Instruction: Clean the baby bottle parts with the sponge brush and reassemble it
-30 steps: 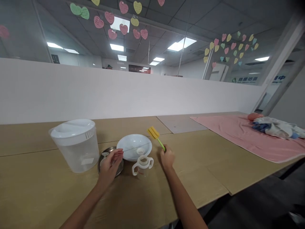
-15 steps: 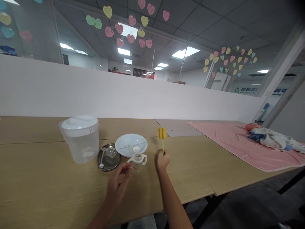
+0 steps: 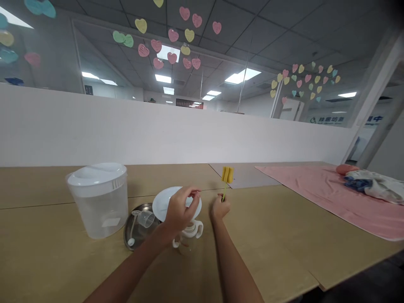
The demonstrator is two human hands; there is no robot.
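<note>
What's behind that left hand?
A white bowl shows on both sides of the left hand, and a cup with white handles peeks out below. The hand covers the bowl's middle and much of the cup's top, so anything there is hidden.

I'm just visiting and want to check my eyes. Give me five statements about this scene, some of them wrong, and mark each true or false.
1. The right hand holds a brush with a yellow head. True.
2. The left hand is holding the lidded bucket. False: it is away from the bucket, in view in front of the white bowl.
3. The bucket has a white lid. True.
4. The round metal tray is to the right of the bowl. False: it is to the bowl's left.
5. A pink cloth is spread on the right side of the table. True.
</note>
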